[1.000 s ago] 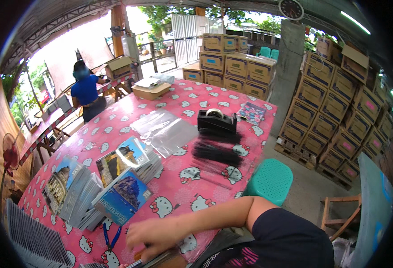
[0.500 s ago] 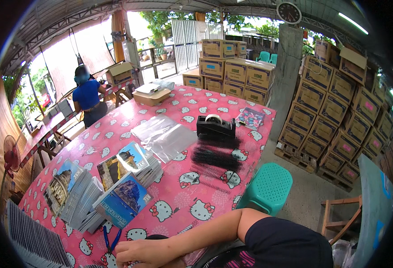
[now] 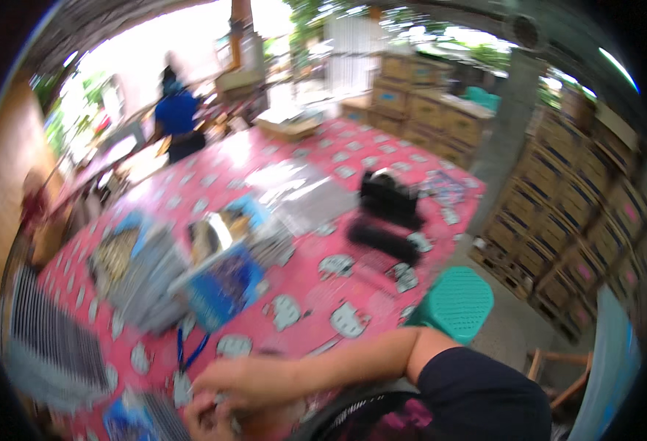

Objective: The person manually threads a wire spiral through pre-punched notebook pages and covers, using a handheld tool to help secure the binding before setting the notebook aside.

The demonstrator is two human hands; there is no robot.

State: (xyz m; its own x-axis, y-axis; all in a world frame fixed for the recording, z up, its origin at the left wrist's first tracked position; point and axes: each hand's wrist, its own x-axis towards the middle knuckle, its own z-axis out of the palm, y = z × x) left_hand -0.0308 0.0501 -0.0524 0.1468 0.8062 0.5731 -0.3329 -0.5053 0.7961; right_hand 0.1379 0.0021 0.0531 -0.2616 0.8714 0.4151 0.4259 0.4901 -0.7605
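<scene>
My right hand [image 3: 246, 381] reaches across the front of the table with its fingers curled; what they pinch is hidden and smeared. Just below it, blurred fingers [image 3: 209, 420] appear to belong to my left hand, mostly cut off by the lower edge. Blue-handled pliers [image 3: 190, 350] lie on the table just beyond my hands. A booklet with a blue picture cover [image 3: 136, 420] lies beside them at the lower left. Farther off are a blue-covered booklet [image 3: 224, 287], a fanned stack of booklets [image 3: 143, 275] and another stack [image 3: 268, 246].
On the pink patterned table [image 3: 305, 290] lie black wire coils [image 3: 384, 240], a tape dispenser [image 3: 390, 195] and clear plastic sleeves [image 3: 301, 192]. Grey ridged sheets [image 3: 51, 331] stand at left. A green stool [image 3: 456, 303] stands at right, before stacked cartons [image 3: 559, 213]. A person in blue [image 3: 178, 114] works far off.
My view has swung, so the table's contents shift right and blur. More of the blue booklet at the lower left now shows. Fingers now show below my right hand.
</scene>
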